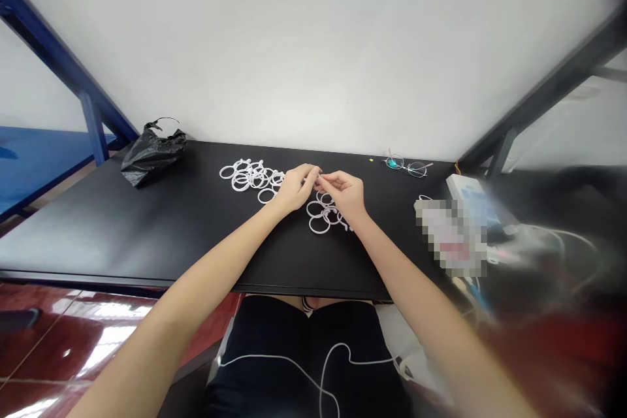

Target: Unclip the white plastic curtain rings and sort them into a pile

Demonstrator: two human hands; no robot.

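My left hand and my right hand meet above the middle of the black table. Their fingertips pinch together on something small and pale, mostly hidden by the fingers. Left of my left hand lies a pile of white plastic rings with small tabs, like curtain rings. A smaller group of the same white rings lies just below my right hand, partly covered by it.
A black plastic bag stands at the back left. Eyeglasses lie at the back right, by the wall. A white box, a blurred-out item and cables occupy the right side. A white cable crosses my lap.
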